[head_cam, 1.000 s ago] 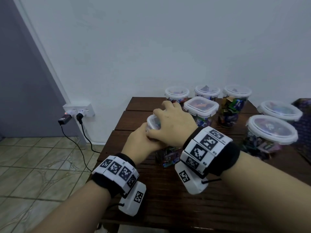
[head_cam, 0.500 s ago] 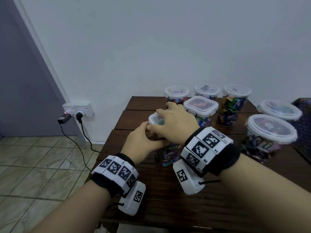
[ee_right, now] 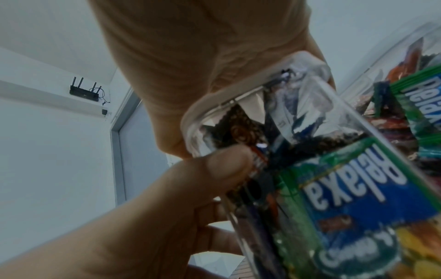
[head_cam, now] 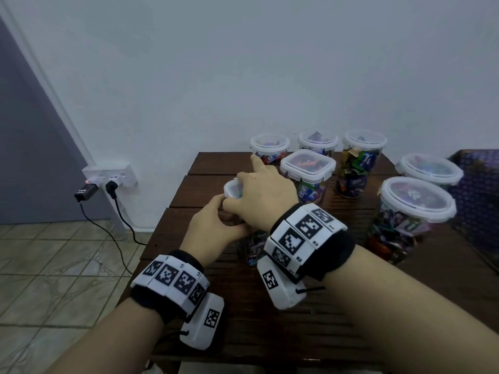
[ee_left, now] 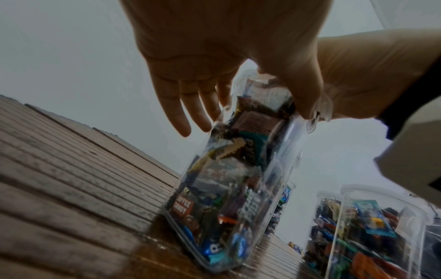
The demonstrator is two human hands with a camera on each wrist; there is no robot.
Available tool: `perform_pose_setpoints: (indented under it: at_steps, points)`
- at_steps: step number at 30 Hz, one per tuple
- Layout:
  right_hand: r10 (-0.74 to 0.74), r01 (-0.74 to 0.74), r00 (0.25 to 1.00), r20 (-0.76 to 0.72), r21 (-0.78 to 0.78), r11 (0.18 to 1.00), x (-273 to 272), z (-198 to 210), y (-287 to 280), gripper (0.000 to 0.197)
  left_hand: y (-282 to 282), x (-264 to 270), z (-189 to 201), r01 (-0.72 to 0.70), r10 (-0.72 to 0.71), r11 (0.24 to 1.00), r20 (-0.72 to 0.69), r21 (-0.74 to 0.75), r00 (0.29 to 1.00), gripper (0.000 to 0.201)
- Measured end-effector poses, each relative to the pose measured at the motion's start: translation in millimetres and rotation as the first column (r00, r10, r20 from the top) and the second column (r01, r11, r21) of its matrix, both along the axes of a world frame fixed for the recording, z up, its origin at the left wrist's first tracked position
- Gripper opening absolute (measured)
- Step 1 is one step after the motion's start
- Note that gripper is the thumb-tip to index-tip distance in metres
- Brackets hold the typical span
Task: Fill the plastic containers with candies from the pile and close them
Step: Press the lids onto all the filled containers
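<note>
A tall clear container point(head_cam: 251, 249) full of wrapped candies stands at the middle of the dark wooden table point(head_cam: 270, 333). My right hand point(head_cam: 264, 201) lies on top of its white lid point(head_cam: 231, 188), thumb curled at the lid's near edge and index finger stretched forward. My left hand point(head_cam: 213, 225) holds the container just under the lid from the left. In the left wrist view its fingers point(ee_left: 181, 113) hang behind the container point(ee_left: 229, 179). In the right wrist view the left thumb point(ee_right: 214, 166) presses the container point(ee_right: 310, 188) below the lid point(ee_right: 214, 102). Most of the lid is hidden.
Several closed, candy-filled containers stand behind and to the right: a square one point(head_cam: 307, 166), round ones at the back point(head_cam: 269, 144) point(head_cam: 364, 141), and two wide ones point(head_cam: 417, 202) point(head_cam: 429, 168). A wall socket with plugs point(head_cam: 108, 179) is beyond the table's left edge.
My right index finger has lifted and straightened forward off the lid. Both hands stay on the same container, which has barely moved.
</note>
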State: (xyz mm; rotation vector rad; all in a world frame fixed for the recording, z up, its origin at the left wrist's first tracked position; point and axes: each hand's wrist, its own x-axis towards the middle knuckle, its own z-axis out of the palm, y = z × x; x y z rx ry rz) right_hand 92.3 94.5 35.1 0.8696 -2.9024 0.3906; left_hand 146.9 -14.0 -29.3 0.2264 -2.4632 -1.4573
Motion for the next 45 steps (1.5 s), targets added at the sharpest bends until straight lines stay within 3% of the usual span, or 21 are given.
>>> perform_pose_setpoints:
  at_steps: [5, 11, 23, 26, 34, 41, 45]
  points:
    - [-0.007, 0.007, 1.0, -0.002, -0.02, 1.0, 1, -1, 3, 0.053, 0, 1, 1, -0.004, 0.004, 1.0, -0.006, 0.002, 1.0, 0.041]
    - [-0.075, 0.08, 0.996, 0.041, -0.127, 0.989, 3, -5, 10, 0.071, 1, 1, -2, -0.018, 0.018, 1.0, -0.021, -0.001, 1.0, 0.051]
    - [-0.084, 0.083, 0.997, 0.002, -0.095, 0.992, -3, -4, 11, 0.066, -4, -2, -7, -0.019, 0.019, 1.0, -0.018, -0.004, 1.0, 0.048]
    - [-0.046, 0.048, 0.997, 0.055, -0.038, 0.998, -13, 0, 17, 0.051, -10, -1, -2, 0.033, -0.032, 0.999, 0.023, -0.033, 0.999, 0.049]
    - [0.147, -0.095, 0.959, 0.243, -0.21, 0.973, -35, 1, 20, 0.032, -23, -6, 8, 0.158, -0.148, 0.984, 0.113, -0.08, 0.982, 0.062]
    - [0.12, -0.046, 0.951, 0.284, -0.254, 0.966, -41, -5, 15, 0.032, -24, -4, 6, 0.168, -0.162, 0.985, 0.126, -0.038, 0.979, 0.068]
    - [0.149, -0.008, 0.943, 0.297, -0.429, 0.903, -34, -12, 20, 0.04, -24, -3, 7, 0.18, -0.176, 0.983, 0.126, -0.018, 0.976, 0.063]
